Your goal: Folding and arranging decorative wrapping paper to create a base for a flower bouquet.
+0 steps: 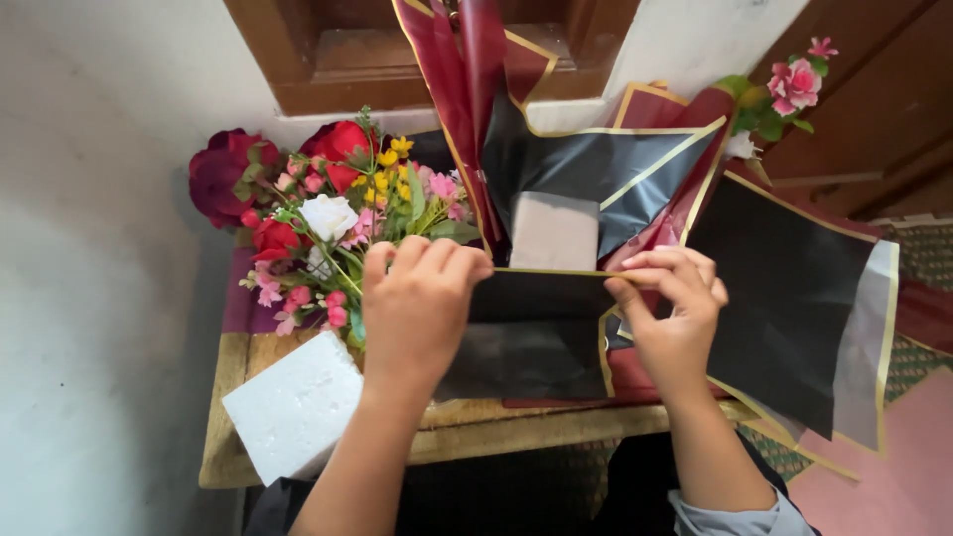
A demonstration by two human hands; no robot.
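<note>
Head view, looking down at a low wooden surface (pixel 467 437) set against a white wall.

A black wrapping sheet (pixel 541 333) with a gold edge is held flat in front of the body. Its top edge is pinched at both ends: the left hand (pixel 417 313) is closed over the left end, fingers curled on top; the right hand (pixel 675 318) grips the right end between thumb and fingertips. The held edge runs left to right between the two hands, so the sheet's long axis lies across the body. Both hands are about equally near it.

Just beyond that edge, away from the body, a pale foam block (pixel 553 230) stands upright, backed by more black and dark red sheets (pixel 596 164) that rise behind it. The block lies midway between the hands, slightly nearer the right one.

A bunch of artificial flowers (pixel 328 218) (red, pink, white, yellow) lies at the left, touching the left hand's far side. A second white foam block (pixel 293 405) rests on the surface's near left corner. Another black sheet (pixel 794 298) hangs off to the right. A pink flower sprig (pixel 794 87) is seen at upper right.
</note>
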